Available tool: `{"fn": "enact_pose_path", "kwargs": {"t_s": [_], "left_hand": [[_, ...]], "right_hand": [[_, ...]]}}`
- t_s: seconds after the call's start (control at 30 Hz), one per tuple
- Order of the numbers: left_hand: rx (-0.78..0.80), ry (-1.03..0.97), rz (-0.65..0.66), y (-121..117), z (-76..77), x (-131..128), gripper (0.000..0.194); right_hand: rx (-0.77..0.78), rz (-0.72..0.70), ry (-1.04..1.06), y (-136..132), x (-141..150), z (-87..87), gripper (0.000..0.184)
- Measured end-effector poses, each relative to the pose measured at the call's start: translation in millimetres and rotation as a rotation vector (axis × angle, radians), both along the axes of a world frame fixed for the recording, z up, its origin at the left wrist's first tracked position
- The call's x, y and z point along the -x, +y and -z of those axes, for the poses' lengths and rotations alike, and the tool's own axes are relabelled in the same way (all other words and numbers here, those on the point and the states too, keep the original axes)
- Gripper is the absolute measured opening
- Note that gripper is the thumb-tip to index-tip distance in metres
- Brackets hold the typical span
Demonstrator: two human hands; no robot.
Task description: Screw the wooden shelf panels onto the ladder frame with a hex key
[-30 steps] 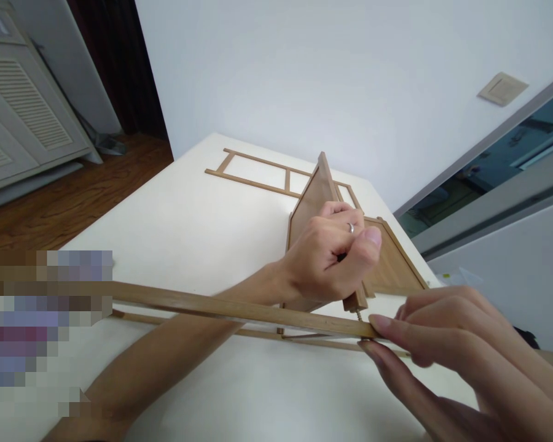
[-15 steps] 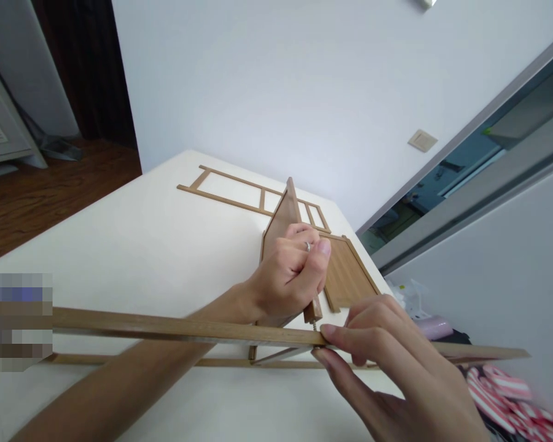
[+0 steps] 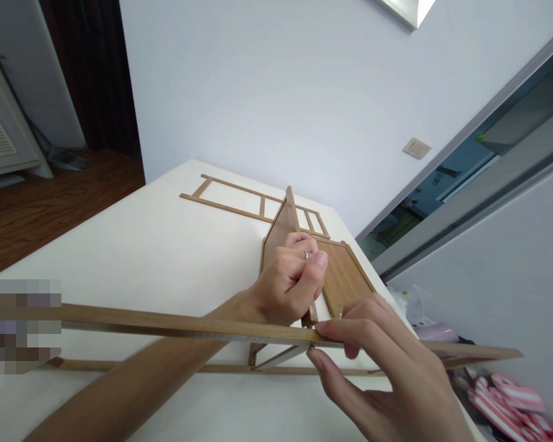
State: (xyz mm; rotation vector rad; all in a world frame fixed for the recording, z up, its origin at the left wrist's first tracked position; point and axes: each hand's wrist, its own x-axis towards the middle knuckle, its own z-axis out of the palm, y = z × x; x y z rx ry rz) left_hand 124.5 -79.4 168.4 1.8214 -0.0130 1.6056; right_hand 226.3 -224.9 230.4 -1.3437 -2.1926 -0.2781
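My left hand [image 3: 292, 279] is closed around the edge of an upright wooden shelf panel [image 3: 280, 227], its forearm passing behind the top rail of a wooden side frame [image 3: 179, 323]. The frame stands on edge across the near side. With thumb and index finger, my right hand [image 3: 387, 350] pinches that rail where it meets the end of the panel's edge strip [image 3: 310, 314]. A small screw head [image 3: 311, 347] shows at my right thumb tip, on the rail's near side. The screw's shaft is mostly hidden between rail and strip.
Everything rests on a white table [image 3: 166, 245]. A ladder-like wooden frame [image 3: 233, 209] lies flat at the back, and another wooden panel [image 3: 345, 270] lies to the right. Beyond the right edge are a lilac roll [image 3: 437, 332] and red-striped cloth [image 3: 511, 399]. A wall rises behind the table.
The gap between the rail and the panel's strip has narrowed, so less of the screw's shaft shows. Both hands keep their grips; the view has tilted slightly upward.
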Motion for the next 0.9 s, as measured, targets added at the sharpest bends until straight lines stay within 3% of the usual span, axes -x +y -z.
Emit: {"fn": "enact_pose_path", "kwargs": {"t_s": [0.7, 0.9], "left_hand": [[-0.015, -0.01, 0.001, 0.7, 2.9, -3.6, 0.071], [-0.014, -0.139, -0.047, -2.0, 6.4, -8.9, 0.066]], "right_hand": [[-0.01, 0.055, -0.056, 2.4, 0.2, 2.7, 0.017], [0.008, 0.067, -0.07, 0.8, -1.3, 3.4, 0.016]]}}
